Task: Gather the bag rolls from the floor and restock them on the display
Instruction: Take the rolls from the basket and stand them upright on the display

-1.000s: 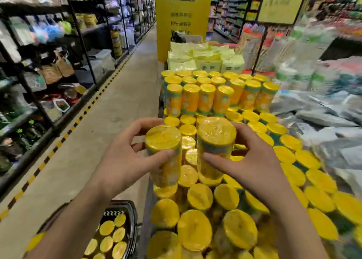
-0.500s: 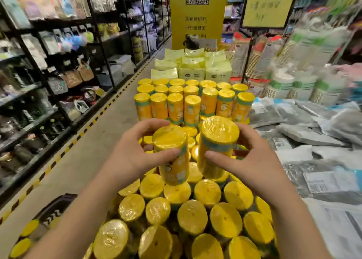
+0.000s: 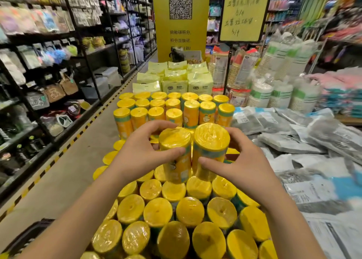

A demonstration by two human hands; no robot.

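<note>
The left hand [image 3: 141, 153] grips one yellow bag roll [image 3: 175, 151], thumb pressed across its front and fingers curled behind its top. The right hand [image 3: 241, 164] grips a second bag roll [image 3: 210, 141] likewise. Both are upright cylinders in glossy, crinkled film with a teal label band, touching side by side over the middle of the display [image 3: 156, 211] of standing rolls.

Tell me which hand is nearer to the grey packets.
Right. The right hand grips the right roll on the side of the grey packets; the left hand grips the left roll, farther away, beyond both rolls.
</note>
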